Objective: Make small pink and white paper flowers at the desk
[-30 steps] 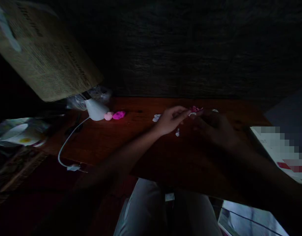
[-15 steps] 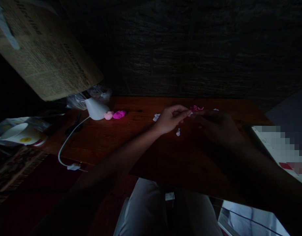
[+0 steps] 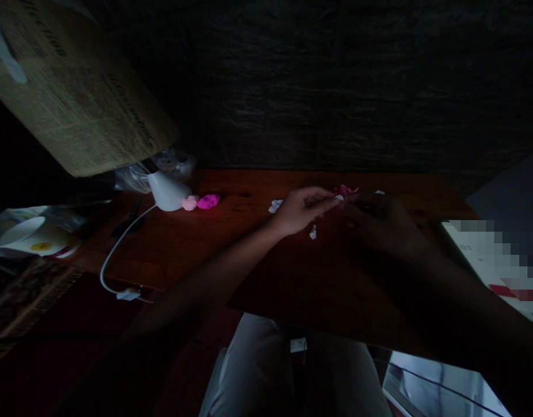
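My left hand (image 3: pixel 301 209) is closed, its thumb and finger pinching a small white piece (image 3: pixel 339 198) that looks like modelling clay. Fingertips of my right hand (image 3: pixel 379 220) meet the same piece from the other side, closed and in deep shadow. Just behind the fingers lies a crumpled dark pink piece (image 3: pixel 346 190). Below my left hand rests a small white lump (image 3: pixel 313 232). Another white piece (image 3: pixel 275 205) lies by the wrist, and a further white bit (image 3: pixel 379 192) shows beyond my right hand.
A lamp with a newsprint shade (image 3: pixel 92 98) and white base (image 3: pixel 168 192) stands left on the wooden table (image 3: pixel 244 231). Beside it sit pale pink (image 3: pixel 190 202) and bright pink lumps (image 3: pixel 209 201), scissors (image 3: pixel 127 223), a paper cup (image 3: pixel 32 237) and a white cable (image 3: pixel 105 263).
The white piece between my fingertips shows more clearly now. Both hands have barely moved, and the whole view has shifted slightly.
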Action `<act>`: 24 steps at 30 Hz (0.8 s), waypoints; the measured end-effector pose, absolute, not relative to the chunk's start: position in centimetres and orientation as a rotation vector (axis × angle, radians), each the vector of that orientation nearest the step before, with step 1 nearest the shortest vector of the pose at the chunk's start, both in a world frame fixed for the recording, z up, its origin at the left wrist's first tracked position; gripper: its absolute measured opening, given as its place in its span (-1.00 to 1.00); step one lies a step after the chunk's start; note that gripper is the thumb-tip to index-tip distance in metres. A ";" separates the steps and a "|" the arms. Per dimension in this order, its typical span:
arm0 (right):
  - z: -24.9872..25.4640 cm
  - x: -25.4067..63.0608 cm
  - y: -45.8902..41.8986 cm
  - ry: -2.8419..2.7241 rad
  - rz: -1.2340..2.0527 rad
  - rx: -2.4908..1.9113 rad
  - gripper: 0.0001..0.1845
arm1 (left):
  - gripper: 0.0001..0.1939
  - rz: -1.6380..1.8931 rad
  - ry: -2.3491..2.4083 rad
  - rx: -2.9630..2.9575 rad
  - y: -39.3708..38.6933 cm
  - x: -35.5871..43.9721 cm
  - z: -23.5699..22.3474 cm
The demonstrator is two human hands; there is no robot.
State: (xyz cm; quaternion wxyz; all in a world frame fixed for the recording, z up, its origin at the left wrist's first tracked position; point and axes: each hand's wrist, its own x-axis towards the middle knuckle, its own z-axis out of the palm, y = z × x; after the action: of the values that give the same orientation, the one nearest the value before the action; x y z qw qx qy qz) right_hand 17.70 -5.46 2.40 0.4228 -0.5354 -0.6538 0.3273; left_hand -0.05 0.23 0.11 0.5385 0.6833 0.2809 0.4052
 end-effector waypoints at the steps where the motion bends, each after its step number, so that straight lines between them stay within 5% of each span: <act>1: 2.5 17.7 -5.5 -1.651 0.808 -1.334 -0.50 | -0.75 0.958 0.669 1.621 0.2 -0.1 0.1; 24: 2.4 17.5 -5.4 -1.618 0.866 -1.292 -0.59 | -0.80 0.928 0.712 1.676 0.2 -0.3 0.7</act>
State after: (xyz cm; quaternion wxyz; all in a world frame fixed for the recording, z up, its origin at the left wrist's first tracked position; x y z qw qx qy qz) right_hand 17.46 -5.44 2.37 0.4337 -0.5187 -0.6497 0.3476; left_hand -0.26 0.21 0.67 0.5217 0.6996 0.2973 0.3875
